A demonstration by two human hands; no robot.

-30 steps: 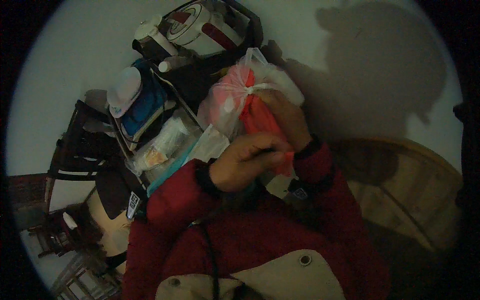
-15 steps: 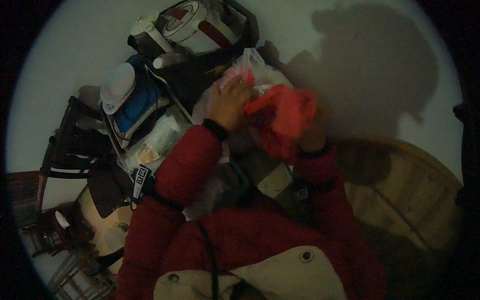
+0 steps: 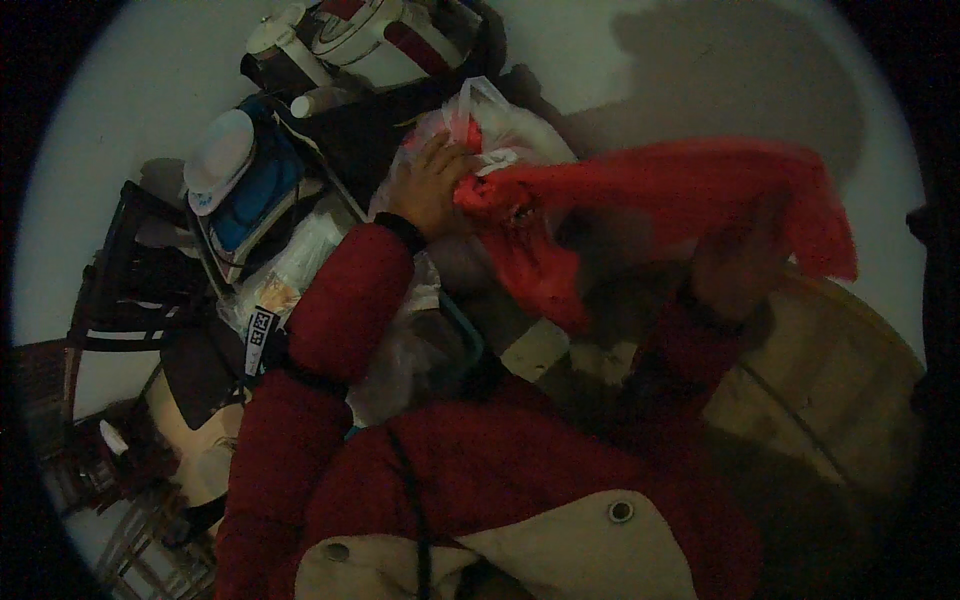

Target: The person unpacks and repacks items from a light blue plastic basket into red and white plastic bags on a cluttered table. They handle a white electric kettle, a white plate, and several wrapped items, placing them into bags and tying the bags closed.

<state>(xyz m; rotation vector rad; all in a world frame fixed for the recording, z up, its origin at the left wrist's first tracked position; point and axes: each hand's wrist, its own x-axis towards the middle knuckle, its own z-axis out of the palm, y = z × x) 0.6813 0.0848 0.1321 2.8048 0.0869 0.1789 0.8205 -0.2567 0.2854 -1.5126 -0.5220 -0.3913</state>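
Observation:
A thin red plastic bag (image 3: 660, 190) stretches from the middle of the view toward the right, its loose end spread out in the air. My left hand (image 3: 428, 190) is closed on the bunched left end of that bag, against a translucent white plastic bag (image 3: 520, 135) with more red showing inside. My right hand (image 3: 740, 260) is at the red bag's right part, gripping the film. Its fingers are blurred and partly covered by the red film. A twisted red tail hangs down between my hands.
Above are a white round-lidded appliance (image 3: 385, 40), a white jug (image 3: 280, 40) and a white-capped bottle (image 3: 310, 103). A white oval object (image 3: 220, 160) lies on a blue thing at left, near clear plastic bags (image 3: 310, 250). A round wooden rim (image 3: 860, 320) stands at lower right, by the wall.
My right hand has moved right and slightly down. The red bag, crumpled before, is now drawn out long to the right. My left hand stays at the white bag.

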